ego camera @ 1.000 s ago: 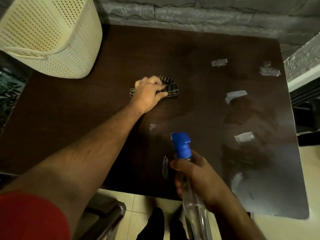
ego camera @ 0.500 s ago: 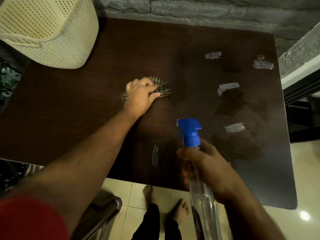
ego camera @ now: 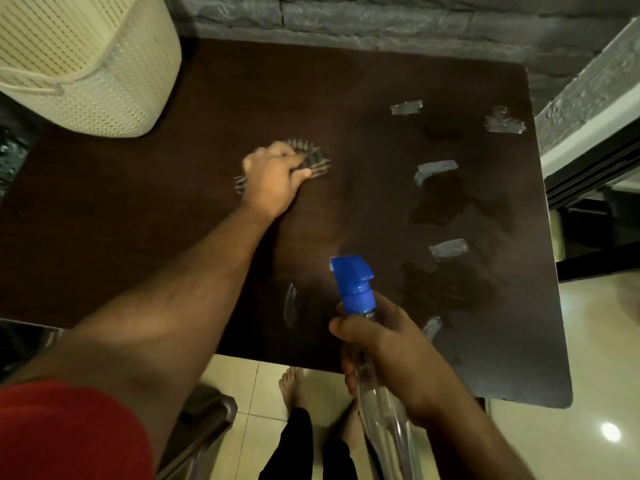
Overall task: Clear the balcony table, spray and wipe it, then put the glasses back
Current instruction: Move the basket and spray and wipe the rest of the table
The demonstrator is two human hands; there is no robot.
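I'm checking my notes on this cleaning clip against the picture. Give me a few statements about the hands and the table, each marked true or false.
1. The left hand presses a striped cloth on the table. True.
2. The right hand holds a spray bottle with a red nozzle. False: the nozzle is blue, on a clear bottle.
3. Drinking glasses stand on the table. False: none are in view on it; only a cream perforated basket sits at its far left corner.
4. Pale reflective patches show on the right half of the tabletop. True.
5. The person wears shoes. False: the bare feet show below the table edge.
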